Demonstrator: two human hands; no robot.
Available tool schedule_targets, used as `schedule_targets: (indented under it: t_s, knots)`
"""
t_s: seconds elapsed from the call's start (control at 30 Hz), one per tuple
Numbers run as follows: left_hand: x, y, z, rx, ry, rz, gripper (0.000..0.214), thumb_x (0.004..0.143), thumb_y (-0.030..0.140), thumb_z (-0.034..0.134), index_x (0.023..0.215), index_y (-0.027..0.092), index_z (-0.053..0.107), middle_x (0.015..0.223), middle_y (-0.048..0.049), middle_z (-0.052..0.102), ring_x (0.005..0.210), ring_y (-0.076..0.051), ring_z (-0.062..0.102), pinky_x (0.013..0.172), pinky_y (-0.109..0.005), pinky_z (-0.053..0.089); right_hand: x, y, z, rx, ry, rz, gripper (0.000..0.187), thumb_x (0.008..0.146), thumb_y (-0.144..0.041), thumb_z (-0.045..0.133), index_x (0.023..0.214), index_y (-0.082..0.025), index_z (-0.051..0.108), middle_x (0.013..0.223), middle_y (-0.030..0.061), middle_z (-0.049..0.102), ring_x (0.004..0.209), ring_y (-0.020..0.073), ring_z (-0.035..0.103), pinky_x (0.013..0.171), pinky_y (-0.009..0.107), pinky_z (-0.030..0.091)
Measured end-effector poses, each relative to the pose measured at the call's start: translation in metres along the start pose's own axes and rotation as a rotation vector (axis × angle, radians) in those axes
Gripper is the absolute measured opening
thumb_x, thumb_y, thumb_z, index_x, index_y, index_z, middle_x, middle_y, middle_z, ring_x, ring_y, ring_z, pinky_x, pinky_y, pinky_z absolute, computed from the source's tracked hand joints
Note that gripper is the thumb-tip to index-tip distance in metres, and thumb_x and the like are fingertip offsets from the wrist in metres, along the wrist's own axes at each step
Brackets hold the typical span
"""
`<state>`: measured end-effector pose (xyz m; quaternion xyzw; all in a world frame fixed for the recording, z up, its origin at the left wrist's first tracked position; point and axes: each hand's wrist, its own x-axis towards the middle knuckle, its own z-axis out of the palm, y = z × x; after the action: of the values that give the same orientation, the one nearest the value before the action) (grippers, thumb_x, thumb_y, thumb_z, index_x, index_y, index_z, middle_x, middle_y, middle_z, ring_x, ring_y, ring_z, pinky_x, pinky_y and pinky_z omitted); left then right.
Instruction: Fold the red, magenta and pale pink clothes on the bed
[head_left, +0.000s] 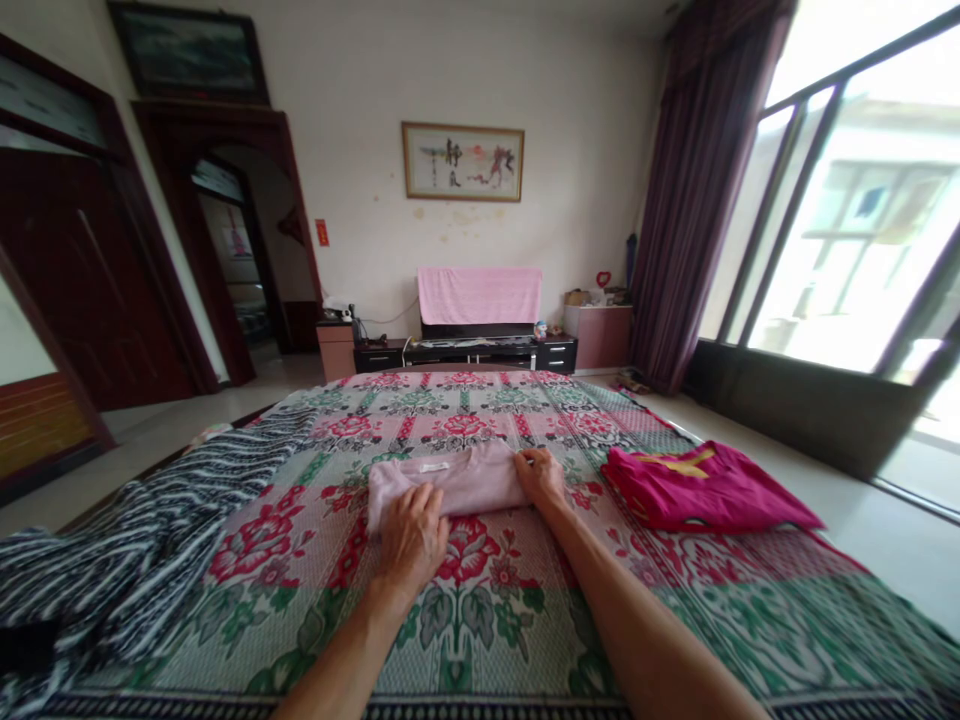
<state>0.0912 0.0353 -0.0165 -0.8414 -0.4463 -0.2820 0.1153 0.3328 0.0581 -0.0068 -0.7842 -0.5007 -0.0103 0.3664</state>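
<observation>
A folded pale pink garment point(465, 478) lies in the middle of a bed covered by a floral red and green spread point(495, 620). My left hand point(411, 532) rests on the garment's near left part, fingers curled down onto the cloth. My right hand point(538, 474) pinches the garment's right end, fingers closed on the fabric. Both forearms reach in from the bottom of the view.
A folded magenta garment point(697, 488) lies on the bed to the right. A black and white striped blanket point(127, 540) is heaped on the left. Beyond the bed stand a TV cabinet point(465, 352) with a pink cloth, dark doors at left, and a large window at right.
</observation>
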Motion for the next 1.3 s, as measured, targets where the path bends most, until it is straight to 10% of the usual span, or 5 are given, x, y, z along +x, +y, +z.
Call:
schedule_targets:
  t_s: [0.57, 0.7, 0.83, 1.03, 1.3]
  knots:
    - [0.006, 0.004, -0.018, -0.184, 0.13, -0.015, 0.038, 0.076, 0.026, 0.056, 0.112, 0.015, 0.062, 0.115, -0.0113, 0.062, 0.106, -0.027, 0.055, 0.094, -0.041, 0.041, -0.022, -0.006, -0.007, 0.053, 0.026, -0.522, 0.02, 0.084, -0.025, 0.047, 0.093, -0.025, 0.065, 0.104, 0.0031, 0.067, 0.098, 0.0217, 0.059, 0.09, 0.039, 0.042]
    - [0.019, -0.029, -0.039, -0.386, 0.232, -0.28, 0.023, 0.081, 0.027, 0.047, 0.082, 0.016, 0.067, 0.09, -0.0085, 0.068, 0.089, -0.02, 0.06, 0.082, -0.032, 0.045, -0.027, -0.017, -0.014, 0.142, 0.181, -0.671, 0.02, 0.084, -0.021, 0.045, 0.095, -0.021, 0.063, 0.103, 0.0071, 0.065, 0.098, 0.0217, 0.058, 0.089, 0.039, 0.042]
    - [0.013, -0.085, -0.065, -0.725, -0.126, -0.677, 0.023, 0.074, 0.036, 0.052, 0.067, 0.016, 0.06, 0.063, -0.0011, 0.062, 0.055, -0.011, 0.055, 0.049, -0.021, 0.037, -0.042, -0.04, -0.015, 0.222, 0.048, -0.902, 0.02, 0.083, -0.019, 0.047, 0.097, -0.02, 0.062, 0.101, 0.0076, 0.064, 0.096, 0.0195, 0.058, 0.088, 0.036, 0.045]
    - [-0.01, -0.118, -0.082, -0.859, -0.673, -0.61, 0.026, 0.062, 0.04, 0.062, 0.067, 0.015, 0.06, 0.053, 0.0027, 0.057, 0.041, -0.006, 0.043, 0.04, -0.019, 0.026, -0.058, -0.054, -0.011, 0.175, -0.203, -0.982, 0.019, 0.084, -0.024, 0.05, 0.098, -0.02, 0.063, 0.101, 0.0078, 0.065, 0.096, 0.0199, 0.058, 0.088, 0.037, 0.044]
    - [-0.009, -0.116, -0.083, -0.891, -0.696, -0.553, 0.026, 0.06, 0.038, 0.062, 0.074, 0.017, 0.063, 0.055, 0.0036, 0.058, 0.044, -0.006, 0.047, 0.042, -0.019, 0.027, -0.053, -0.047, -0.006, 0.224, -0.237, -0.948, 0.021, 0.085, -0.028, 0.05, 0.1, -0.02, 0.064, 0.104, 0.0087, 0.065, 0.099, 0.0207, 0.058, 0.091, 0.039, 0.044]
